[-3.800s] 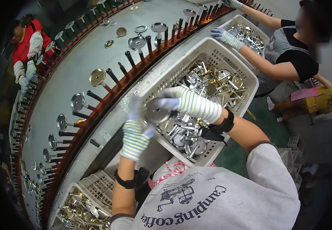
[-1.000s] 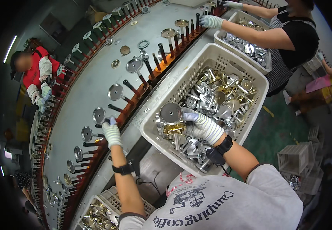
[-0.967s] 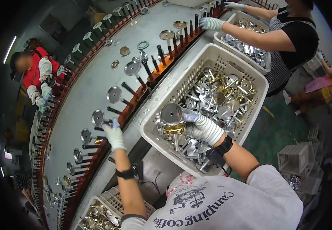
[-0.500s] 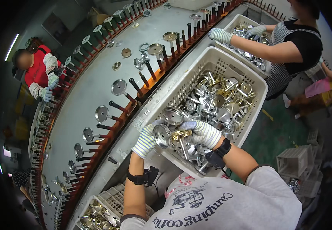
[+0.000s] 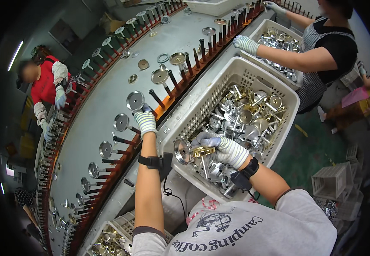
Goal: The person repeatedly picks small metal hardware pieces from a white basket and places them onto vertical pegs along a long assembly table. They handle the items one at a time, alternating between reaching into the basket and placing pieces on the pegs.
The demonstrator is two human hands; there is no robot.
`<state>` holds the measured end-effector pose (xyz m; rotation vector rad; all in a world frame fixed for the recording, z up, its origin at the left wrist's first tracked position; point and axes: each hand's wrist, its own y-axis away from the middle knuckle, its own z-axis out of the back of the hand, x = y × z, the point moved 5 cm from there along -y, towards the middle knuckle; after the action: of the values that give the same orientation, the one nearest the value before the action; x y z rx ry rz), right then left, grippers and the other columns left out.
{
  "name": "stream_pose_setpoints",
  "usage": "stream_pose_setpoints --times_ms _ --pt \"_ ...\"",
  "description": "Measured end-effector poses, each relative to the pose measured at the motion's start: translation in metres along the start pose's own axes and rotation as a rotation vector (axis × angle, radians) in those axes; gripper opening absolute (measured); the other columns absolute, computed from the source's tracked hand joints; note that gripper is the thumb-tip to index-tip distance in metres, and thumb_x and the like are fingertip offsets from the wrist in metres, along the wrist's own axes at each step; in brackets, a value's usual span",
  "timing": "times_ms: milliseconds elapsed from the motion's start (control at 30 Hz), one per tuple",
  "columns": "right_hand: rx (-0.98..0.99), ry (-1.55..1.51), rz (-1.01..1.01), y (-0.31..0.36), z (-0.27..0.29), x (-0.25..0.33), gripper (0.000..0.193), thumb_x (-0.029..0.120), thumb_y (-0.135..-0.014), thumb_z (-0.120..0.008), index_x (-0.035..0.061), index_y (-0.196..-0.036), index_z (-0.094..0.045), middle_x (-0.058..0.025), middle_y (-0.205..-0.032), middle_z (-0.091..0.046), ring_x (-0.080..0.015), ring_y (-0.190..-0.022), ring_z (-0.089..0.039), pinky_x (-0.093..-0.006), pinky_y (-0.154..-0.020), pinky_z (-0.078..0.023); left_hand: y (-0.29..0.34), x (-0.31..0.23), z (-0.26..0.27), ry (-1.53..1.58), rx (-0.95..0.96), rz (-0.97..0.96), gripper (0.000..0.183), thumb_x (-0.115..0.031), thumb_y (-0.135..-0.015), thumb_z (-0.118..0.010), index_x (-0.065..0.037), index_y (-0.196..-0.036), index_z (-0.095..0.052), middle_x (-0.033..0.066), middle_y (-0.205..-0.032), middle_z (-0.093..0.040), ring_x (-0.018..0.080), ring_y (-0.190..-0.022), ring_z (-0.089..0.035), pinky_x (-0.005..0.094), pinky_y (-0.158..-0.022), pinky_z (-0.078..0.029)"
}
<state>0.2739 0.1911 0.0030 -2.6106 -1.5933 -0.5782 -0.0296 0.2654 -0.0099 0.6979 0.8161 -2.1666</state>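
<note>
Reaching toward the rim of the grey round desk point(image 5: 108, 98), the left hand point(image 5: 144, 121) is closed on a disc-headed metal part point(image 5: 135, 100) at a peg; its fingers are pinched around the stem. The right hand point(image 5: 224, 147) is held over the near edge of the white basket point(image 5: 253, 77), fingers wrapped around a brass-and-chrome disc part point(image 5: 189, 151). More such parts are heaped in the basket.
</note>
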Motion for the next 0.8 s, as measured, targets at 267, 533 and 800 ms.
stream_pose_setpoints --times_ms 267,533,800 --pt "-0.029 -0.035 0.049 -0.01 0.005 0.008 0.03 0.008 -0.08 -0.067 0.0038 -0.107 -0.054 -0.0127 -0.108 -0.061 -0.0269 -0.102 -0.061 -0.0453 -0.093 -0.05 -0.01 0.049 0.019 0.056 0.03 -0.067 0.034 -0.029 -0.093 -0.049 0.002 -0.102 -0.059 0.0204 -0.095 -0.064 0.0322 -0.081 -0.061 0.0384 -0.074 -0.046" --pt "-0.061 -0.042 0.099 -0.012 0.012 0.006 0.029 0.008 -0.08 -0.066 0.0052 -0.106 -0.055 -0.0121 -0.107 -0.061 -0.0255 -0.1 -0.062 -0.0425 -0.088 -0.053 0.048 0.051 0.055 0.212 0.209 0.112 0.041 -0.014 -0.089 -0.054 0.002 -0.125 -0.045 0.0172 -0.114 -0.06 0.0283 -0.101 -0.057 0.035 -0.091 -0.041" --pt "0.043 -0.024 -0.02 -0.013 0.004 -0.009 0.027 0.008 -0.081 -0.065 0.0041 -0.106 -0.058 -0.0111 -0.108 -0.062 -0.0229 -0.1 -0.062 -0.0354 -0.083 -0.056 0.189 -0.063 0.073 1.024 1.189 0.145 0.053 -0.019 -0.086 -0.063 -0.001 -0.131 -0.043 0.0111 -0.129 -0.05 0.0179 -0.112 -0.052 0.0324 -0.094 -0.045"
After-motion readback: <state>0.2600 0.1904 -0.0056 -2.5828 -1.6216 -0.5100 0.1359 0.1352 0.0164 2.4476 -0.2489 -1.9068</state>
